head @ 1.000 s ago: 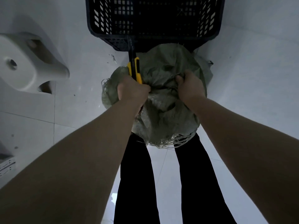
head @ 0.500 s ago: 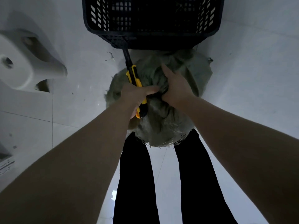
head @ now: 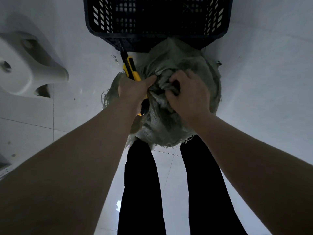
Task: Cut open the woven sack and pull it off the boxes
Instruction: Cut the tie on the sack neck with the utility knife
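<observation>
The woven sack [head: 179, 65] is showing a dull grey-green weave. The knife [head: 133, 73] is showing yellow and black, and the crate [head: 144, 43] is showing a black lattice

My arms reach down together, left hand [head: 133, 89] gripping the knife [head: 131, 69], right hand [head: 189, 95] clutching the sack [head: 186, 58].

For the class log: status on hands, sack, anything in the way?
Left hand grips knife, thumb on sack. Right hand bunches sack cloth. Sack not yet off; boxes hidden. Crate close beyond.
</observation>
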